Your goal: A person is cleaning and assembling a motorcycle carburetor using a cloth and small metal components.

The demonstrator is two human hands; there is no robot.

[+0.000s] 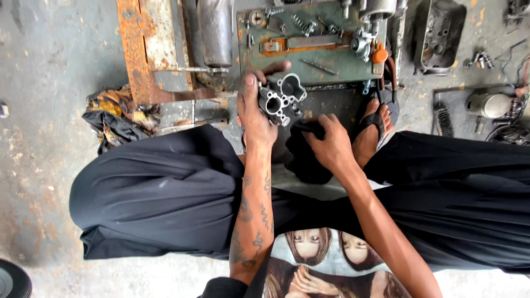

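The left hand (pixel 255 113) grips a metal engine casting (pixel 282 98) at frame centre; the right hand (pixel 327 144) presses closed on a dark cloth (pixel 303 157). Held one-handed, the casting could slip and drop onto the sandalled foot (pixel 375 129) just right of it.

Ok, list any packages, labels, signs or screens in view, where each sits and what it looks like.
No packages, labels, signs or screens show.
Printed shirt: bottom centre, a picture of faces in brown and pale tones.
Left hand holds a grey metal engine part; right hand rests on a dark cloth.
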